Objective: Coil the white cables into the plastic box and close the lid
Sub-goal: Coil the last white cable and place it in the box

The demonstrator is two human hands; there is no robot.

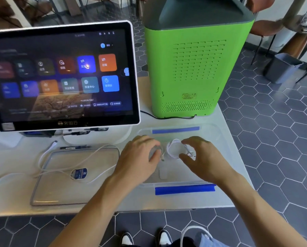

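Coiled cable (pixel 174 148) lies in plastic box (pixel 209 132); left hand (pixel 140 157) seemingly pinches it, right hand (pixel 200 155) spread.

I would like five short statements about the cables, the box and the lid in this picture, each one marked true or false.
1. Both hands are over the clear plastic box. True: the left hand and the right hand are above its inside.
2. A coiled white cable lies in the box between the hands. True.
3. The lid is closed on the box. False: it lies flat on the table, left of the box.
4. No cable remains outside the box. False: a loose white cable lies across the lid.
5. The green machine stands in front of the box. False: it stands behind it.
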